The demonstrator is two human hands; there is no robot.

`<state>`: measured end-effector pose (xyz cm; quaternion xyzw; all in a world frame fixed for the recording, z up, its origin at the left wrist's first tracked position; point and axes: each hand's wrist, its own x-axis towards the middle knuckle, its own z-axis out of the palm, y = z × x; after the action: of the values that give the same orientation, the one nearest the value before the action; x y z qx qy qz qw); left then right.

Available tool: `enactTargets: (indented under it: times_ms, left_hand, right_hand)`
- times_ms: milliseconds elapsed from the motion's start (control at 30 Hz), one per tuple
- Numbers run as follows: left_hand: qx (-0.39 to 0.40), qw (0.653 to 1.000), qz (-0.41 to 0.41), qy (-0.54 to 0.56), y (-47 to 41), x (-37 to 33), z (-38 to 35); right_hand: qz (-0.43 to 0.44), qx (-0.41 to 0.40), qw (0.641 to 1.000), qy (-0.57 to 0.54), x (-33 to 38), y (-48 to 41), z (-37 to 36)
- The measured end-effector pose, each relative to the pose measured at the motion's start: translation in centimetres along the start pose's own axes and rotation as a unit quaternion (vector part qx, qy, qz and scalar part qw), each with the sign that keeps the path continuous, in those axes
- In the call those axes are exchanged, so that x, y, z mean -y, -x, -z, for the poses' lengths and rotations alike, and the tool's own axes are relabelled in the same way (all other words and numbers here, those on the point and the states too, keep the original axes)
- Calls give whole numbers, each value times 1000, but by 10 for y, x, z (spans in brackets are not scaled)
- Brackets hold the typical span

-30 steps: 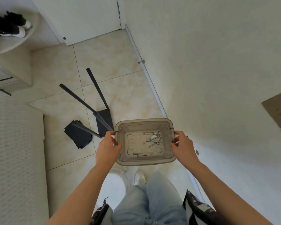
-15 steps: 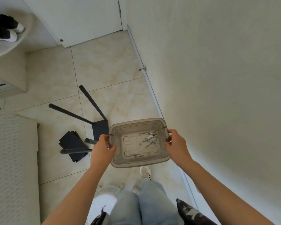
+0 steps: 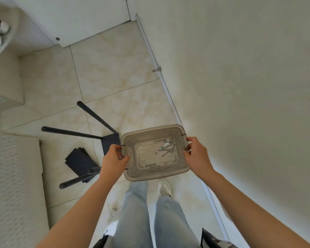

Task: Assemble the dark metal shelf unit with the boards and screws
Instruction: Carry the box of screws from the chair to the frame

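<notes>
Screws (image 3: 166,148) lie loose in a clear plastic bin (image 3: 156,176) that I see carried at about waist height. The left hand (image 3: 113,161) and right hand (image 3: 198,156) each grasp one short side, fingers curled over the rim. Over the last second the bin has stayed level, while the dark metal poles (image 3: 70,132) and dark boards (image 3: 79,161) on the tiled floor (image 3: 115,68) slid to its left. I judge the hardware is arriving beside the parts; assembly has not begun.

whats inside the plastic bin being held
Loose silver screws and washers lie on the floor of the bin, most near the right hand, two by the near wall. The left hand covers only some rim.
</notes>
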<state>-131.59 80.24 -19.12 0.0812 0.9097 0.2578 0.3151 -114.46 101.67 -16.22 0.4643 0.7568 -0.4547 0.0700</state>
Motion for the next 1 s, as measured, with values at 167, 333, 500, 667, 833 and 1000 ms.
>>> enactTargets:
  times_ms: [167, 333, 500, 667, 833, 1000]
  left_hand:
    - [36, 999, 25, 2, -24, 0, -7]
    - [68, 997, 27, -17, -50, 4, -22]
    - [108, 993, 44, -26, -92, 21, -47]
    - [133, 982, 128, 44, -150, 56, -95]
    - [139, 977, 138, 83, -200, 110, -162]
    - [126, 968, 161, 143, -248, 170, -242]
  right_hand:
    - [0, -22, 1000, 1, -3, -23, -10]
    - [-31, -38, 999, 7, -15, -40, -29]
    - [-70, -58, 996, 5, -38, -71, -65]
    - [-93, -84, 992, -1, -82, -129, -125]
    - [-65, -83, 994, 40, -145, -190, -185]
    - [-30, -77, 993, 82, -209, -256, -245]
